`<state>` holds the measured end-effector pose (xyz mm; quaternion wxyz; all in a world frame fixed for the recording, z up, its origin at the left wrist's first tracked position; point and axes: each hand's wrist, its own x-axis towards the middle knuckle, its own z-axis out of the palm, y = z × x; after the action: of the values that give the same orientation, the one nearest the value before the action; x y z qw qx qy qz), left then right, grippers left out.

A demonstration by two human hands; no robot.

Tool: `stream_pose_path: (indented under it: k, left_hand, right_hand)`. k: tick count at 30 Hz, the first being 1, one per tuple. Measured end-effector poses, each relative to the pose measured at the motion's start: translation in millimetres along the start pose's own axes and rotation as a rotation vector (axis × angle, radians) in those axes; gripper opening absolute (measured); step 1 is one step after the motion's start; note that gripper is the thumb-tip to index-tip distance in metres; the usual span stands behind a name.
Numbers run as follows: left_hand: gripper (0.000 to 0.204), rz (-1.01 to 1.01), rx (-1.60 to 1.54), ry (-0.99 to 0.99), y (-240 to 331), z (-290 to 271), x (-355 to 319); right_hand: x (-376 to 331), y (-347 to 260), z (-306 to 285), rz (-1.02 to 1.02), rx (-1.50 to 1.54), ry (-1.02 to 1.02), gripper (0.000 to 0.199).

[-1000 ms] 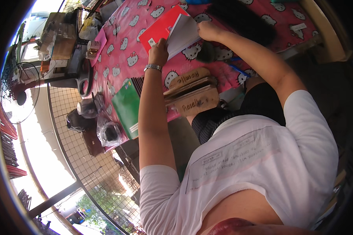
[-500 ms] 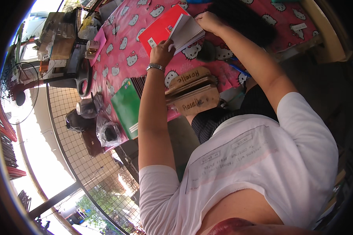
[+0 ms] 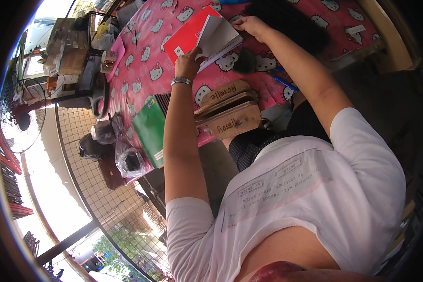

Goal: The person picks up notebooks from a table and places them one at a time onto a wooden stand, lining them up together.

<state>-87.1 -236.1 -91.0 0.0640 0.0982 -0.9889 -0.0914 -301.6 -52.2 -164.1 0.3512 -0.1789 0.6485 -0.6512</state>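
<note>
A red-covered spiral notebook [image 3: 185, 36] lies at the far middle of the table, its pale grey-white leaf [image 3: 217, 37] lifted partly over the red cover. My left hand [image 3: 189, 65] is closed at the notebook's near left edge, thumb and fingers curled around the leaf's corner; the fingertips are partly hidden. At the far right corner, my right hand [image 3: 252, 28] pinches the notebook's edge. Nearer to me stand brown cardboard pieces [image 3: 234, 121] with handwriting on them. Left of these lies a green notebook [image 3: 148, 129] on a stack with dark spiral binding.
The table has a pink patterned cover [image 3: 145, 51]. A black fuzzy item [image 3: 291, 26] lies beyond my right forearm, and a dark rounded object [image 3: 245, 62] sits beside the red notebook. A blue tool [image 3: 285, 83], plastic-wrapped items [image 3: 129, 160] and a fan [image 3: 26, 115] are around.
The pale leaf shows broader and flatter than before. My left hand has shifted slightly toward me and left along the notebook; my right hand stays at its far right corner.
</note>
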Motion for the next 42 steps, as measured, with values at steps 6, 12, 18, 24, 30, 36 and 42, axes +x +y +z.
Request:
stream_pose_path:
  k: [6,12,18,24,30,36,42]
  left_hand:
    - [0.032,0.026,0.018,0.0,3.8,-1.9,-0.4]
    - [0.033,-0.013,0.027,-0.009,7.3,-8.4,-7.4]
    - [0.043,0.075,0.081,0.199,17.6,-6.4,-4.7]
    - [0.028,-0.051,0.318,0.23,24.3,-108.5,0.1]
    - [0.024,0.155,0.322,0.192,123.2,-198.9,-74.0]
    - [0.025,-0.08,0.16,0.035,142.0,-127.0,-149.4]
    - [0.025,-0.116,0.221,0.327,192.9,-76.0,-127.0]
  right_hand:
    - [-3.5,-0.1,3.0,0.011,0.013,0.046,0.026]
    - [-8.9,-2.2,15.8,-0.174,-0.156,-0.045,0.045]
    - [11.8,-20.5,45.9,-0.676,-0.871,0.377,0.062]
    - [-2.8,-68.5,33.0,-0.796,-0.764,0.014,0.043]
    - [-175.4,-69.4,18.1,-0.634,-0.534,-0.29,0.027]
    - [-232.3,-21.2,29.7,-0.526,-0.372,-0.31,0.05]
    - [-256.9,-6.3,69.9,-0.843,-0.242,0.169,0.063]
